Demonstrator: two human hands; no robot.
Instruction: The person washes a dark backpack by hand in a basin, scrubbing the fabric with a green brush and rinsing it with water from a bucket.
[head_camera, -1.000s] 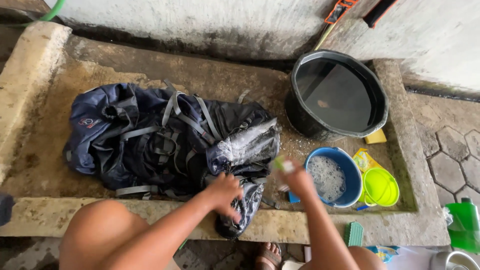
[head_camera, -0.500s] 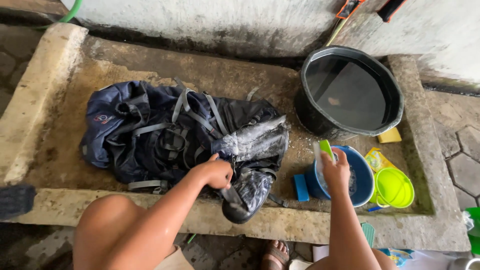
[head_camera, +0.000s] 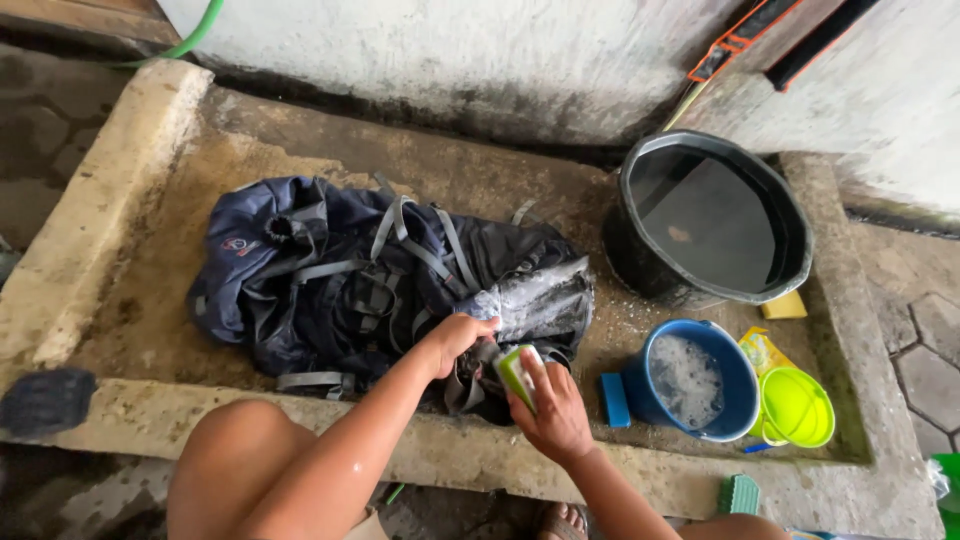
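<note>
Head view: backpack (head_camera: 380, 280) lies flat in the concrete basin (head_camera: 120, 200), long axis left to right. Left hand (head_camera: 455, 340) clenches soapy fabric at its right end. Right hand (head_camera: 550, 410), just right of it, pinches a green brush (head_camera: 517, 375) against that end. Blue tub (head_camera: 690, 380) sits further right.

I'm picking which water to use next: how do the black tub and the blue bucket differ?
The black tub is much larger than the blue bucket. The black tub holds dark, still water, while the blue bucket holds white suds. The black tub stands toward the wall, the blue bucket nearer the person's right hand. Both are round, open-topped and stand upright on the concrete slab.
</note>
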